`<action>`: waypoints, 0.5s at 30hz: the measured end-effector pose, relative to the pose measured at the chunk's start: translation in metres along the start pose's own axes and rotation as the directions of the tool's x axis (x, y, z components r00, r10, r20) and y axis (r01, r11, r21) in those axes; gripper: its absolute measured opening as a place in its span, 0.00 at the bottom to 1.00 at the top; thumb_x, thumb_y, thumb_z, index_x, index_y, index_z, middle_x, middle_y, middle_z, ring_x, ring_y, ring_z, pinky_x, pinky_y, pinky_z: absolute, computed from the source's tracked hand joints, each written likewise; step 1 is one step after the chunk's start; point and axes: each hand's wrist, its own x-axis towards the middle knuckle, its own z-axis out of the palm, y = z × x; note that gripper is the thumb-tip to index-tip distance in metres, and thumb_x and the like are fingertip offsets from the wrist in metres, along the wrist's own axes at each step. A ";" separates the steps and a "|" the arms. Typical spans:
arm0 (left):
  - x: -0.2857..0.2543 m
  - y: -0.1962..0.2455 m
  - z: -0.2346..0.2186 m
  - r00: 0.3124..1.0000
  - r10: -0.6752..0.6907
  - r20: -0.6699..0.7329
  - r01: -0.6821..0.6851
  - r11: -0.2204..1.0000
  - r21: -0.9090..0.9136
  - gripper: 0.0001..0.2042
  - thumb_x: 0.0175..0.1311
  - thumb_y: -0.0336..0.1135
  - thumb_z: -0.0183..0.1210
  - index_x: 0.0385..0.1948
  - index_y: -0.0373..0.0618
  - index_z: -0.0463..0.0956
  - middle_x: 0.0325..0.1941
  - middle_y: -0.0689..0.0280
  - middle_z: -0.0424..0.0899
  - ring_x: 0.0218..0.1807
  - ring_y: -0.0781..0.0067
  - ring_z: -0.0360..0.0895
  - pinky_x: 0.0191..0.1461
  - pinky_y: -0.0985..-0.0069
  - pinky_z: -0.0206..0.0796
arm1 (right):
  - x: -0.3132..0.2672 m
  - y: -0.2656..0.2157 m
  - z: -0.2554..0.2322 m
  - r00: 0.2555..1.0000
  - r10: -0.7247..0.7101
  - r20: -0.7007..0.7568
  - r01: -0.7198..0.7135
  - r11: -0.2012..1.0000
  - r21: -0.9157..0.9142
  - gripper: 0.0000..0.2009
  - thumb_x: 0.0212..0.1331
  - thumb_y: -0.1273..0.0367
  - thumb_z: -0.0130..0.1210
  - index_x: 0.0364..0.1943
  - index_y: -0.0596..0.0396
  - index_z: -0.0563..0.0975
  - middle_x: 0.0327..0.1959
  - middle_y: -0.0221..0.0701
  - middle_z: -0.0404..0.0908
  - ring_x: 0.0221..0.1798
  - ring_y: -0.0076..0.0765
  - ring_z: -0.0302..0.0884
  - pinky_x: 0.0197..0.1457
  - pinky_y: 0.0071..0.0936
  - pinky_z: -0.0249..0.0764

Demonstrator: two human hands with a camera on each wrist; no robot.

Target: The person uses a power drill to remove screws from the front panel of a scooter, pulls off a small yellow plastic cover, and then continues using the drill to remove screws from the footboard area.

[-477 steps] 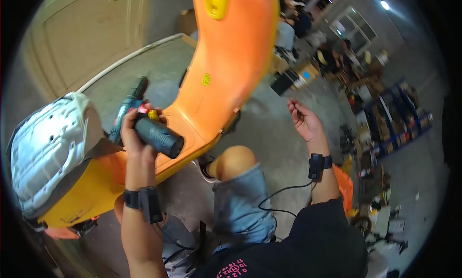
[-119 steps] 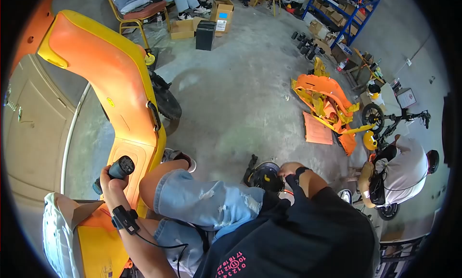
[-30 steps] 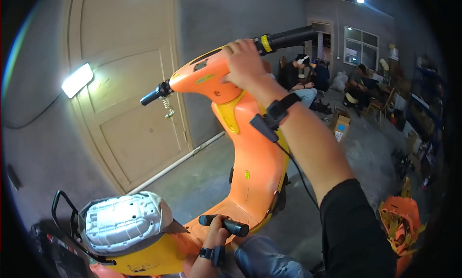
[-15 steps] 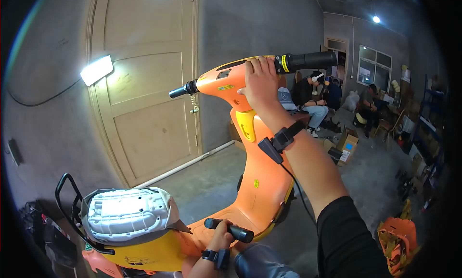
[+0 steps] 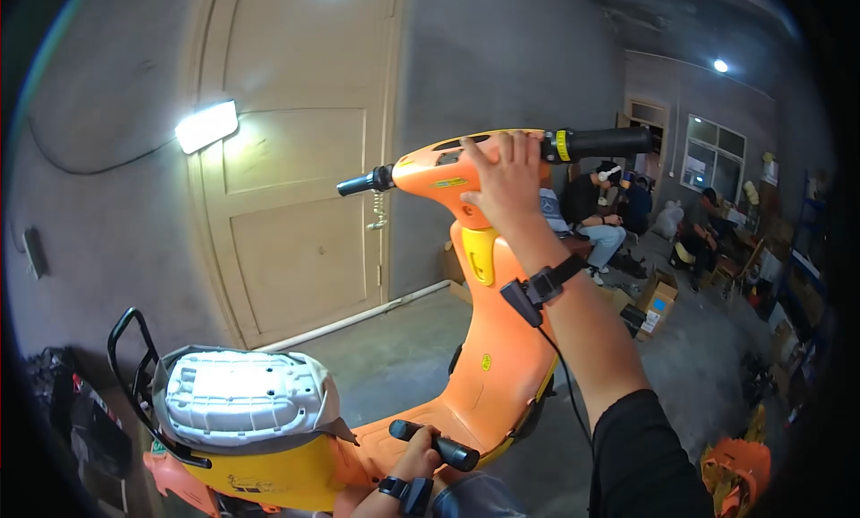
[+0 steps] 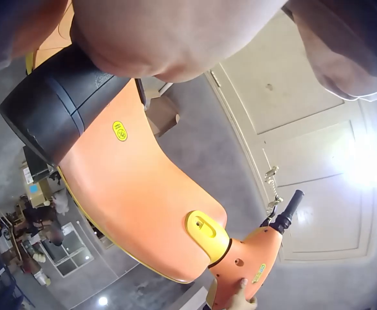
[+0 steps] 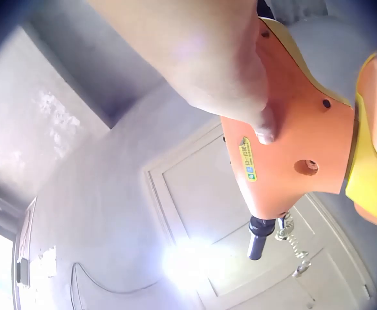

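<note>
My left hand grips a cordless drill low over the footboard of an orange and yellow scooter. Close up in the left wrist view is the drill's black battery end; the fingers hide most of its body. My right hand lies on the scooter's orange handlebar cover, fingers spread to its top edge, thumb against the near face. That thumb presses the panel above a yellow-green sticker in the right wrist view, where the other fingers are hidden.
Left of the footboard, a white seat base sits ahead of a black rear rail. A bright lamp hangs by the door. People sit at back right near a carton; orange panels lie lower right.
My right hand, empty at first and later down by my hip, is on the handlebar cover, its index finger now spread wider. The left hand keeps the drill throughout. The view has turned slightly.
</note>
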 end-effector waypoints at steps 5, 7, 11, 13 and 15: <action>0.020 -0.045 0.004 0.967 -0.250 0.053 0.251 0.893 -0.374 0.11 0.64 0.27 0.45 0.47 0.36 0.66 0.43 0.62 0.74 0.47 0.72 0.73 0.56 0.77 0.66 | 0.013 -0.009 -0.004 0.962 0.045 0.268 0.031 0.961 -0.274 0.40 0.36 0.45 0.69 0.61 0.32 0.71 0.51 0.42 0.69 0.60 0.53 0.62 0.68 0.62 0.46; 0.011 -0.016 0.014 0.963 -0.267 -0.027 0.222 0.847 -0.482 0.14 0.61 0.26 0.47 0.49 0.36 0.65 0.43 0.62 0.73 0.47 0.72 0.73 0.56 0.78 0.66 | 0.013 -0.007 -0.001 0.964 0.021 0.263 0.049 0.965 -0.258 0.40 0.36 0.45 0.69 0.61 0.32 0.71 0.51 0.41 0.69 0.60 0.54 0.62 0.68 0.62 0.46; 0.019 -0.035 0.022 0.952 -0.288 -0.101 0.189 0.817 -0.545 0.12 0.58 0.27 0.50 0.45 0.36 0.67 0.41 0.61 0.74 0.44 0.68 0.75 0.53 0.72 0.69 | 0.013 -0.009 0.004 0.964 0.009 0.265 0.062 0.964 -0.258 0.40 0.37 0.46 0.69 0.62 0.29 0.69 0.51 0.42 0.69 0.61 0.56 0.61 0.67 0.64 0.47; 0.050 -0.074 0.015 0.768 -0.638 0.049 0.374 0.385 -0.844 0.10 0.56 0.29 0.52 0.39 0.37 0.68 0.35 0.59 0.75 0.39 0.63 0.76 0.48 0.67 0.71 | 0.012 -0.003 0.008 0.971 0.016 0.238 0.051 0.961 -0.273 0.39 0.37 0.46 0.69 0.61 0.28 0.70 0.51 0.42 0.69 0.62 0.57 0.61 0.67 0.64 0.47; 0.068 -0.083 0.016 0.689 -0.725 0.028 0.414 0.361 -0.836 0.09 0.55 0.29 0.53 0.37 0.37 0.69 0.32 0.58 0.75 0.36 0.61 0.76 0.45 0.65 0.71 | 0.011 -0.004 0.016 0.988 0.002 0.157 0.039 0.965 -0.259 0.37 0.37 0.48 0.70 0.60 0.29 0.72 0.49 0.44 0.70 0.61 0.58 0.62 0.67 0.65 0.48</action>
